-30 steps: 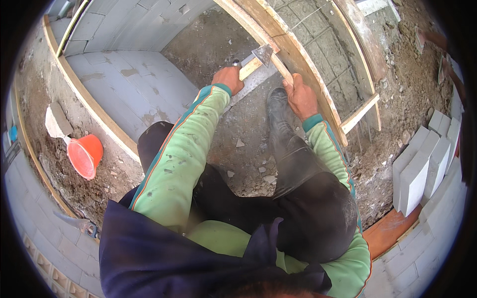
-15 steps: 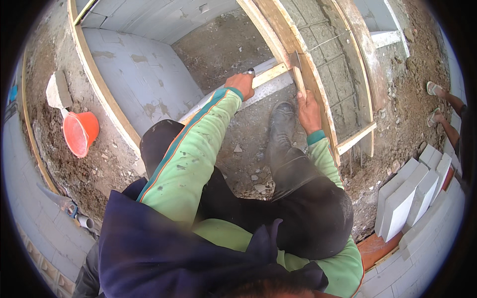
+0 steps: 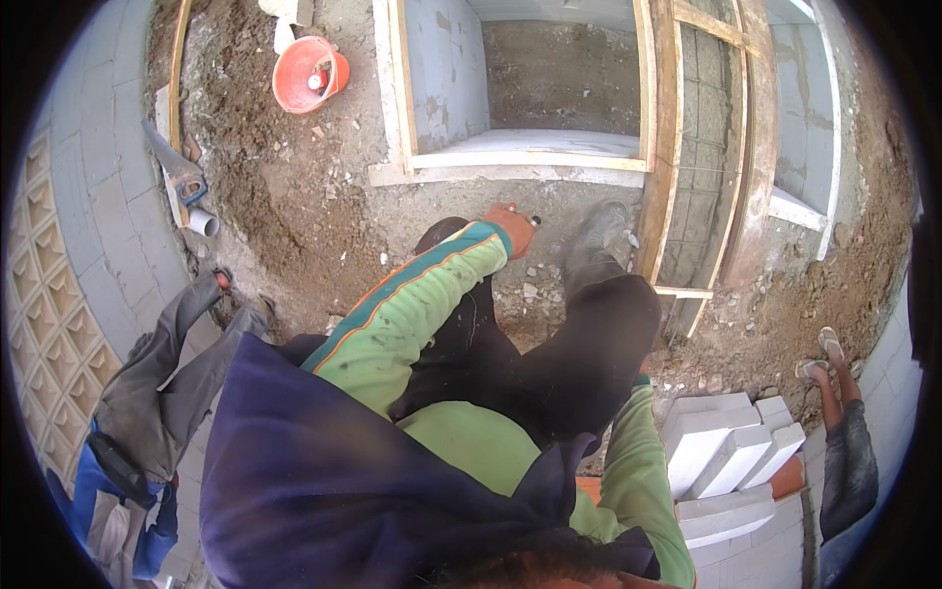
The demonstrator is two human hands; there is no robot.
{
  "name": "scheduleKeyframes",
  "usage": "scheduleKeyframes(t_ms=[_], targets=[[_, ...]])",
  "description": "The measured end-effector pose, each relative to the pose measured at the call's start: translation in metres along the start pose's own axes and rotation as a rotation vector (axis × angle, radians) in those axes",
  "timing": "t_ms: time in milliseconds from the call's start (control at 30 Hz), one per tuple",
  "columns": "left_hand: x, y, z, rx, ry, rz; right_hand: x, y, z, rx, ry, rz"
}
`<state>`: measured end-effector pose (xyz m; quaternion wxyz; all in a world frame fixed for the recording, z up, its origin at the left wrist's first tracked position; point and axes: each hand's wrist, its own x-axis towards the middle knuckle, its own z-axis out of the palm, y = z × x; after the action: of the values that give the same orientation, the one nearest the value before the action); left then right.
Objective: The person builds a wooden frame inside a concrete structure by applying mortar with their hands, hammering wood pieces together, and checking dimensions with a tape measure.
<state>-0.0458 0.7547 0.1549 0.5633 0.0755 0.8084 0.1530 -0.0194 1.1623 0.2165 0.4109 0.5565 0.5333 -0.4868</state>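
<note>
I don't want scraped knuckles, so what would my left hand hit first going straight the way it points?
Your left hand would probably meet the near edge of the wooden frame, toward its right corner, though depth is unclear.

Bright, even daylight here, shadows soft and faint! The stacked pale-grey rectangular blocks gleam almost white, while the dark navy fabric garment swallows detail, looking hazy and out of focus up close. Out at the rim, the cream relief-patterned square tiles bow hard, and black vignetting closes every corner.
</note>
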Motion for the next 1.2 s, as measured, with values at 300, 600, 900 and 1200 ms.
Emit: scheduleKeyframes(t_ms=[300, 600, 900, 1200], targets=[[-0.318, -0.032, 0.173, -1.088, -0.010, -0.305, -0.200, 0.072, -0.046, -0.702, 0.033, 0.093], [-0.456, -0.013, 0.436, -1.193, 0.388, -0.769, -0.214, 0.123, -0.075, -0.387, -0.063, -0.010], [-0.474, 0.038, 0.430, -1.954, 0.658, -0.668, -0.240, 0.056, 0.024, -0.828, -0.020, -0.087], [-0.498, 0.096, 0.357, -1.722, 0.847, -0.622, -0.236, 0.025, 0.074, -0.949, -0.132, -0.164]])
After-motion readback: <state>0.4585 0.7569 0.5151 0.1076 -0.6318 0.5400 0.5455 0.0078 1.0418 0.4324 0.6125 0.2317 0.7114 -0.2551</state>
